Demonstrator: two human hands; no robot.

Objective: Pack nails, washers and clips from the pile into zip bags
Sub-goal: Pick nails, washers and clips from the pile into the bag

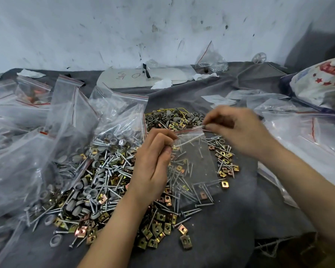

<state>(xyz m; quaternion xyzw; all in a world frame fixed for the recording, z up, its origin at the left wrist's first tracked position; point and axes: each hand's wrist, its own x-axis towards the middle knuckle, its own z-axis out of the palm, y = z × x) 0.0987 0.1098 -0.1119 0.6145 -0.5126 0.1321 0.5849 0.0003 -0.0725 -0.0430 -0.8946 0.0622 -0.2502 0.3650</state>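
L hand (pixel 153 163), R hand (pixel 238 130) pinch zip bag (pixel 197 165) mouth-up; long axis vertical.

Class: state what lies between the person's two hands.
Head view: a clear zip bag, its mouth pinched by the left hand and the right hand.

The right hand (pixel 238 130) is blurred, and the printed sack (pixel 321 82) runs off the right edge.
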